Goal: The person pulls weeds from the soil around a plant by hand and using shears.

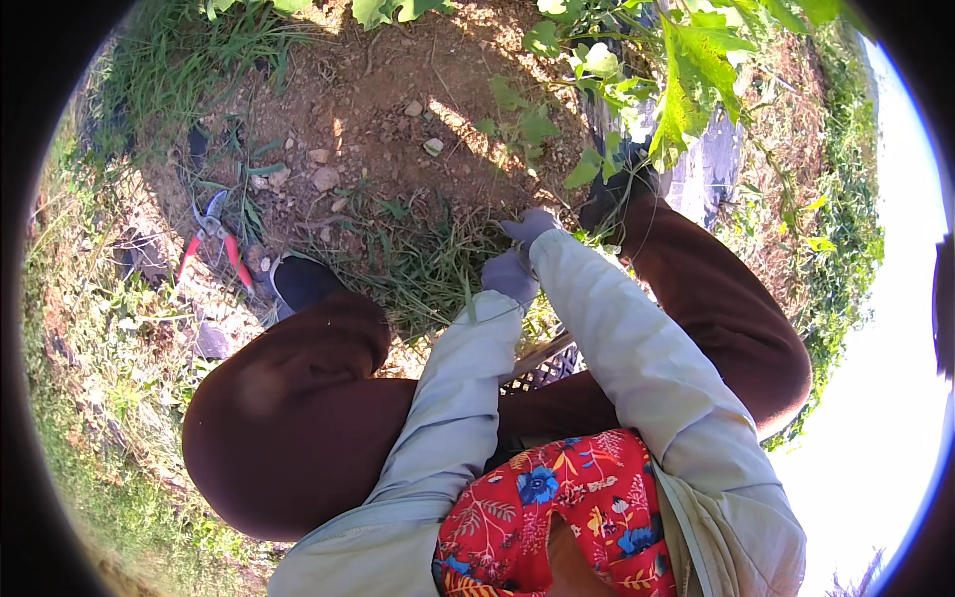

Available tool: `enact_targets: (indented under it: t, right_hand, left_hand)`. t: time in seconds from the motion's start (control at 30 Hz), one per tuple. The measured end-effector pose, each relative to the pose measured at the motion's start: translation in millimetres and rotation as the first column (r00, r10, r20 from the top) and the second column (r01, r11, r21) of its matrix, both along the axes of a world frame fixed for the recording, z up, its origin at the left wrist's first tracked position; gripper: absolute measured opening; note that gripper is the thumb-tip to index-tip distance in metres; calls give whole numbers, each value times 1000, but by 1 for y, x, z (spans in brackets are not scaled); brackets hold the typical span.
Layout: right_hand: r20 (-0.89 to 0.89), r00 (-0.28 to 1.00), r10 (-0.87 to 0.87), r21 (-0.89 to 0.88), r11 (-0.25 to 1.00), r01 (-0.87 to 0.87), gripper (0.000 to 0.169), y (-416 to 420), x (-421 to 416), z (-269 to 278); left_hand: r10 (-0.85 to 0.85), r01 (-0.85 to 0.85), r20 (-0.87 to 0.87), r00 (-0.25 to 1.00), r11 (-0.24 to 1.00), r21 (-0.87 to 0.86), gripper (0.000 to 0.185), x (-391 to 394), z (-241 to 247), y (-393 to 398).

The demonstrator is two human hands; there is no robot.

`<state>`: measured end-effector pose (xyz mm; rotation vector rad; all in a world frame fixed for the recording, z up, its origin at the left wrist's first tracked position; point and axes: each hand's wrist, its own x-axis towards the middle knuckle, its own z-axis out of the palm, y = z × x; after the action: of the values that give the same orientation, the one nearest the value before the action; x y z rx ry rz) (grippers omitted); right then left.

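Note:
My left hand (510, 274), in a grey glove, is low over a clump of cut or pulled grass (425, 269) between my feet. Its fingers look curled, but what lies inside them is hidden. Just beyond it my right hand (533, 225), gloved alike, reaches to the right end of the same grass, close to bare soil. Its fingertips point left, and I cannot make out whether they pinch any stems. Pruning shears (215, 231) with red handles lie on the ground beside my left shoe (304, 282), their handles spread apart.
Leafy vine shoots (690, 82) hang at the upper right, above my right shoe (615, 186). A wooden stick (543, 354) and black plastic lattice (556, 369) show under my forearms. Small stones (325, 178) dot the soil (373, 97). Tall grass (201, 67) grows at upper left.

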<state>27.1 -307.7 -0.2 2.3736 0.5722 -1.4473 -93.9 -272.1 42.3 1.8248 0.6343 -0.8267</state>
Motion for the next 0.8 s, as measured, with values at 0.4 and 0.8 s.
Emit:
enact_targets:
  t: [0.4,0.8]
  right_hand:
    - [-78,986,149,-148,976,-160,38,-29,-17,-10]
    - [282,951,-126,350,937,21,47,-30,-24,51]
  left_hand:
    - [-200,200,44,979,980,22,29,-16,14,-19]
    - [-228,242,140,964,966,-93,35,-11,8,-31]
